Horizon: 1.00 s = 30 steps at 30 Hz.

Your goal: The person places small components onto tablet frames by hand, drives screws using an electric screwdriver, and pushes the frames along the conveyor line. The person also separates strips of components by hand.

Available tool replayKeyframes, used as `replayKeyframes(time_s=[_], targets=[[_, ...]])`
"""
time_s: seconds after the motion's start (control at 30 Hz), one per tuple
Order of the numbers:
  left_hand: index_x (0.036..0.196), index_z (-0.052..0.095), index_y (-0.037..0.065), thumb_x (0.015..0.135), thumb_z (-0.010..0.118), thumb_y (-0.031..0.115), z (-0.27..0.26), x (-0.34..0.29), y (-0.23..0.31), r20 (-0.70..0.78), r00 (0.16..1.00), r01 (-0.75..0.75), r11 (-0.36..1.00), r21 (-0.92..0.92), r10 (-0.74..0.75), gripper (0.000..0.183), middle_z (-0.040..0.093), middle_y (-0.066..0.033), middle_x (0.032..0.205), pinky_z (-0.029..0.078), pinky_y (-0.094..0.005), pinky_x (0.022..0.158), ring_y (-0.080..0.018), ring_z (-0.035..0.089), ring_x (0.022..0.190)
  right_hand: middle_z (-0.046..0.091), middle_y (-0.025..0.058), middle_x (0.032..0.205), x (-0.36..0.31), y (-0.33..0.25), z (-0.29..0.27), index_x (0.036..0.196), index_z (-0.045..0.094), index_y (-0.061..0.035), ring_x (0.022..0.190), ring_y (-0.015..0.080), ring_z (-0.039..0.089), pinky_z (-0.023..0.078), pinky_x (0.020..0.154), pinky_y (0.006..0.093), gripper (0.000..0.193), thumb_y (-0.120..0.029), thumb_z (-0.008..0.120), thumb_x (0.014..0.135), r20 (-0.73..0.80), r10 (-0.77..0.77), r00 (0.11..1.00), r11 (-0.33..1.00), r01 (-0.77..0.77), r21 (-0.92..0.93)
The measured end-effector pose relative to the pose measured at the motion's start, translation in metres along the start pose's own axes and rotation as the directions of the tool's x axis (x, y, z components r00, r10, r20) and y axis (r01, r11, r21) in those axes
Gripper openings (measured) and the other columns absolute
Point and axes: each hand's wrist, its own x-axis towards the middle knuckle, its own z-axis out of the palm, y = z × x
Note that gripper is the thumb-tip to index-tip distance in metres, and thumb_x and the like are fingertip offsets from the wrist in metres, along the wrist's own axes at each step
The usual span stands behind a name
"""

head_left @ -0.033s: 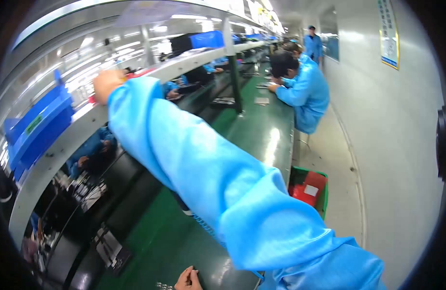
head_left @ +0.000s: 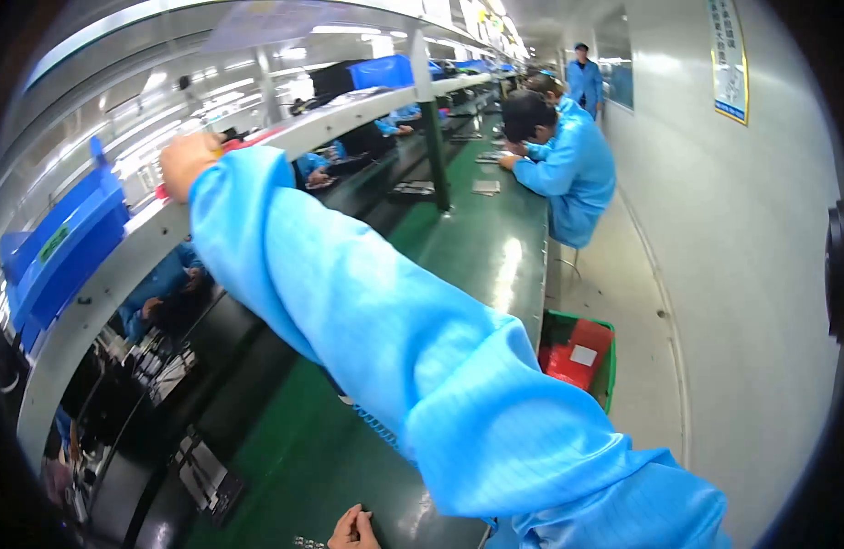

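Note:
My right arm, in a light blue sleeve, stretches from the lower right up to the far left. At its end my right hand is over the pale raised shelf, beside something red lying there. Its fingers are mostly hidden, so I cannot see what they hold. A blue plastic bin stands on the shelf just left of that hand. Low at the bottom edge, my left hand is closed, thumb and fingers pressed together above the green bench. A tiny dark spot shows at its fingertips, too small to name.
A blue coiled cord runs partly under my arm. A flat device part lies on the dark strip. To the right, a green crate holds red packages. Co-workers in blue sit farther along the bench; another person stands behind.
The whole view has shifted slightly, with the scene sliding a little to the left. My right hand is still at the shelf and my left hand is still closed.

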Motion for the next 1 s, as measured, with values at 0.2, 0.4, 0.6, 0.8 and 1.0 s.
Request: replayKeyframes(time_s=[0.2, 0.4, 0.6, 0.8, 1.0], targets=[[0.103, 0.064, -0.005, 0.088, 0.059, 0.004, 0.006, -0.001, -0.006, 0.071, 0.997, 0.030, 0.999, -0.014, -0.029, 0.018, 0.068, -0.0124, 0.088, 0.051, -0.0254, 0.070, -0.0149, 0.064, 0.077, 0.065, 0.0091, 0.104, 0.010, 0.033, -0.006, 0.099, 0.068, -0.0123, 0.099, 0.0274, 0.062, 0.049, 0.080, 0.0433, 0.022, -0.016, 0.060, 0.079, -0.255, 0.017, 0.967, 0.987, 0.024, 0.160], [0.105, 0.063, -0.004, 0.088, 0.058, 0.004, 0.000, 0.000, -0.010, 0.069, 0.995, 0.076, 0.997, -0.023, -0.074, 0.019, 0.068, -0.0120, 0.087, 0.051, -0.0250, 0.072, -0.0141, 0.063, 0.076, 0.063, 0.0123, 0.083, -0.030, 0.010, -0.040, 0.080, 0.063, -0.0089, 0.079, 0.0283, 0.063, 0.048, 0.063, 0.0357, 0.006, -0.010, 0.058, 0.077, -0.577, 0.030, 0.816, 0.950, 0.156, 0.270], [0.106, 0.063, -0.004, 0.089, 0.058, 0.005, -0.001, -0.004, -0.018, 0.077, 0.993, 0.085, 0.996, -0.007, -0.084, 0.020, 0.068, -0.0122, 0.089, 0.051, -0.0244, 0.071, -0.0142, 0.063, 0.077, 0.057, 0.0189, 0.067, -0.086, -0.007, -0.060, 0.074, 0.057, -0.0018, 0.067, 0.0353, 0.060, 0.047, 0.058, 0.0384, 0.005, -0.002, 0.054, 0.077, -0.748, 0.160, 0.644, 0.743, 0.421, 0.521], [0.108, 0.061, -0.005, 0.091, 0.056, 0.007, 0.001, 0.004, -0.002, 0.101, 0.986, 0.142, 0.988, -0.065, -0.135, 0.022, 0.067, -0.0138, 0.092, 0.051, -0.0245, 0.073, -0.0149, 0.063, 0.078, 0.046, 0.0229, 0.066, -0.199, -0.005, -0.086, 0.077, 0.044, 0.0043, 0.059, 0.0401, 0.050, 0.037, 0.052, 0.0412, 0.007, 0.004, 0.047, 0.083, -0.732, 0.287, 0.618, 0.278, 0.677, 0.681], [0.110, 0.059, -0.008, 0.095, 0.050, 0.017, -0.031, 0.045, 0.041, -0.048, 0.991, 0.110, 0.976, -0.190, -0.121, 0.030, 0.066, -0.0162, 0.096, 0.052, -0.0284, 0.077, -0.0187, 0.063, 0.084, 0.063, 0.0215, 0.080, -0.290, -0.043, -0.036, 0.104, 0.056, 0.0104, 0.064, 0.0327, 0.063, 0.048, 0.054, 0.0342, 0.023, 0.006, 0.057, 0.082, -0.456, 0.289, 0.842, 0.016, 0.472, 0.881]])
